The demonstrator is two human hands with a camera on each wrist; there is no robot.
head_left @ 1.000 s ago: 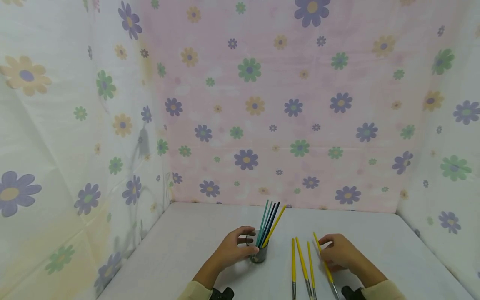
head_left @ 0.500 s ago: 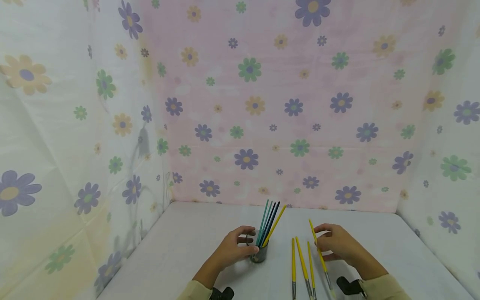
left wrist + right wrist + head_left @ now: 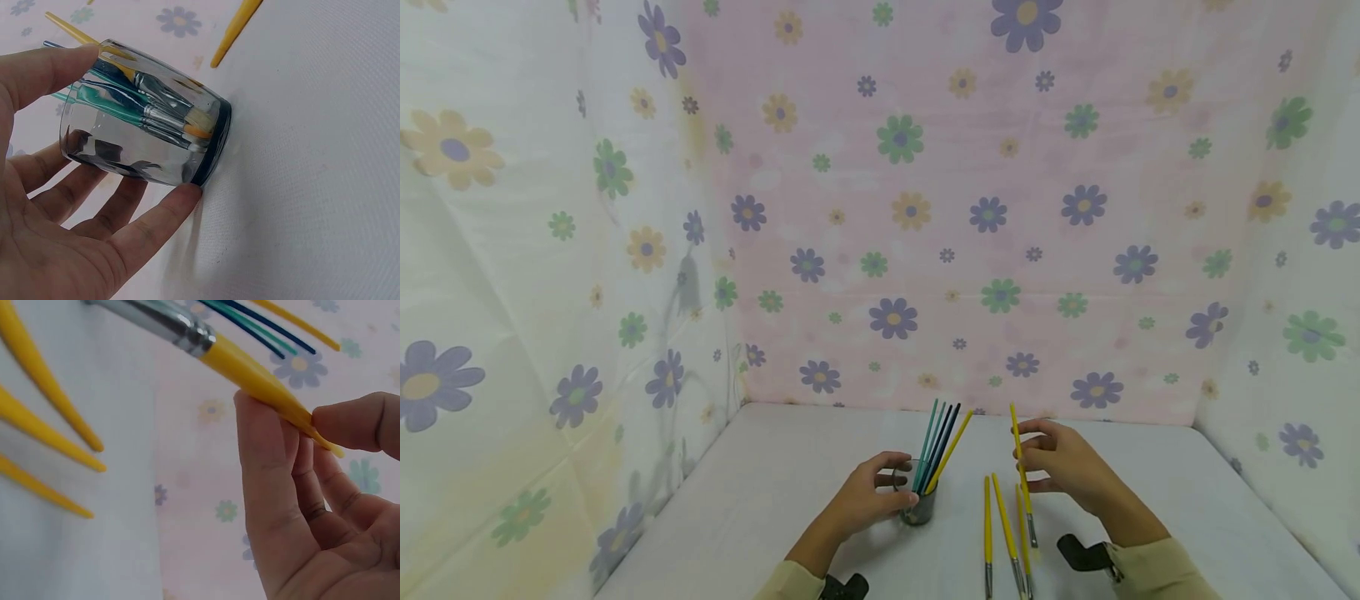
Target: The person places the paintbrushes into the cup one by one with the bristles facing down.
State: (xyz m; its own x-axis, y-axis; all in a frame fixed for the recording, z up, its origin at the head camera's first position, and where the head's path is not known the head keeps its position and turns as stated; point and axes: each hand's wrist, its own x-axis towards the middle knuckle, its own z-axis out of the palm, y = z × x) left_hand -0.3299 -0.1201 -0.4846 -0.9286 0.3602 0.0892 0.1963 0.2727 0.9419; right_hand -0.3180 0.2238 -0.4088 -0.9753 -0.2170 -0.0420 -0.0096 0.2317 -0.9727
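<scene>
My left hand (image 3: 874, 498) curls round a clear glass (image 3: 169, 165) standing on the table, thumb near its rim and little finger at its base. Inside the glass several paintbrushes lean, bristles down: teal ones, dark blue ones and a yellow one (image 3: 950, 450). Between thumb and fingers, my right hand (image 3: 1067, 467) pinches a yellow paintbrush (image 3: 250, 375) by its handle, raised off the table with the metal ferrule pointing down. Below and left of that hand, three more yellow paintbrushes lie on the table, the leftmost brush (image 3: 987, 521) closest to the glass.
The white-covered table (image 3: 760, 467) is enclosed at the back and sides by flower-printed sheets (image 3: 917, 275). Black wrist mounts (image 3: 1084, 554) sit on both cuffs.
My right hand has lifted the yellow paintbrush from the table and moved it up and to the left, turning it more upright. My left hand has stayed at the glass.
</scene>
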